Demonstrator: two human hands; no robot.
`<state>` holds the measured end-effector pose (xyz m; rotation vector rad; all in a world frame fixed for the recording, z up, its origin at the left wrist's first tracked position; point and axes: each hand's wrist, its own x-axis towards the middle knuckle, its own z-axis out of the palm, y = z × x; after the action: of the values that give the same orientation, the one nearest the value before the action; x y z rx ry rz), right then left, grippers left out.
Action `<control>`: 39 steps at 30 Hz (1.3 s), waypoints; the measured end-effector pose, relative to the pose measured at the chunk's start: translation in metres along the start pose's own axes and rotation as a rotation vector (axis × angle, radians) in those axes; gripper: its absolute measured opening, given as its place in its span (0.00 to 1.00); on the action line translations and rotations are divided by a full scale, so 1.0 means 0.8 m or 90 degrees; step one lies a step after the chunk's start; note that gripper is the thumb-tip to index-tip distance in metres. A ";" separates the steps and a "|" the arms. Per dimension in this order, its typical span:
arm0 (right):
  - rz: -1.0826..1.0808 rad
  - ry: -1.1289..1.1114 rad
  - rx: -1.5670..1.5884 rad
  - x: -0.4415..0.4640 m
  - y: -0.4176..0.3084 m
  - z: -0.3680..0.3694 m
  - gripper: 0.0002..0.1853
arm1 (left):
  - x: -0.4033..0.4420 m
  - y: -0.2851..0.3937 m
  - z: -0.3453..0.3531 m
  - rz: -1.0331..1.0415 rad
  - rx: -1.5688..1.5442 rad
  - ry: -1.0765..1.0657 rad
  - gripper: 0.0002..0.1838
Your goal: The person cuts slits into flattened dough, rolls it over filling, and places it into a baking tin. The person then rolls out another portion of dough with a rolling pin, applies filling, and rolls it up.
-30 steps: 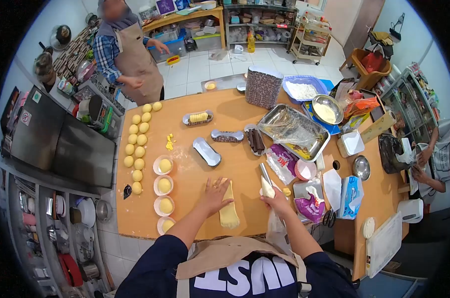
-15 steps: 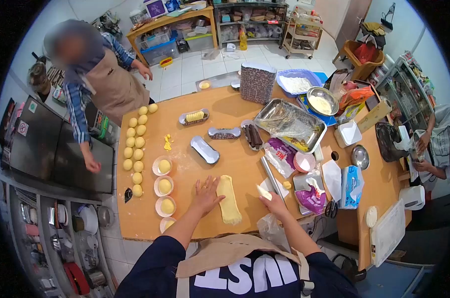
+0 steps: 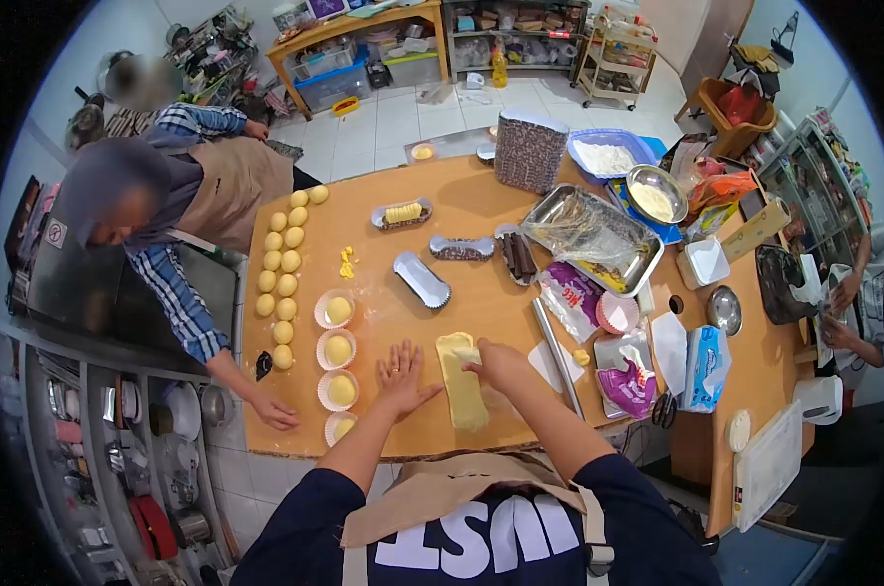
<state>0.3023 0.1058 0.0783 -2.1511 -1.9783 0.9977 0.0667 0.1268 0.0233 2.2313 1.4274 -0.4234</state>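
Note:
A flat, long strip of pale dough [image 3: 465,402] lies on the wooden table in front of me. Just left of it my left hand [image 3: 401,383] rests on the tabletop with fingers spread, holding nothing. My right hand [image 3: 506,369] is closed around a piping bag [image 3: 469,357], its pale tip over the upper part of the strip; most of the bag is hidden by the hand. Beyond my left hand stand several dough balls in white paper cups [image 3: 336,350]. To the right of my right hand is a metal rod [image 3: 557,357].
Rows of dough balls [image 3: 284,332] line the left edge, where a co-worker's hand [image 3: 274,414] reaches in. Paper loaf moulds [image 3: 422,279] sit mid-table. A metal tray [image 3: 647,272], purple packet [image 3: 625,387], scissors [image 3: 664,410] and tissue pack [image 3: 703,369] crowd the right.
My right hand has moved left, bringing the piping bag over the dough strip. My left hand stays flat beside it. The co-worker has bent down and reached toward the table's near left corner.

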 end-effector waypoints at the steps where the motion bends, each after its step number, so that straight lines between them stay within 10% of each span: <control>1: -0.007 -0.006 -0.013 0.005 -0.002 0.001 0.28 | -0.001 0.001 -0.011 0.003 0.003 -0.027 0.61; 39: -0.028 0.024 -0.122 0.020 0.020 -0.013 0.22 | -0.006 0.003 -0.038 0.019 -0.020 -0.103 0.72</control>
<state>0.3209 0.1213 0.0726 -2.1882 -2.1749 0.7854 0.0674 0.1381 0.0525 2.1378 1.3058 -0.5544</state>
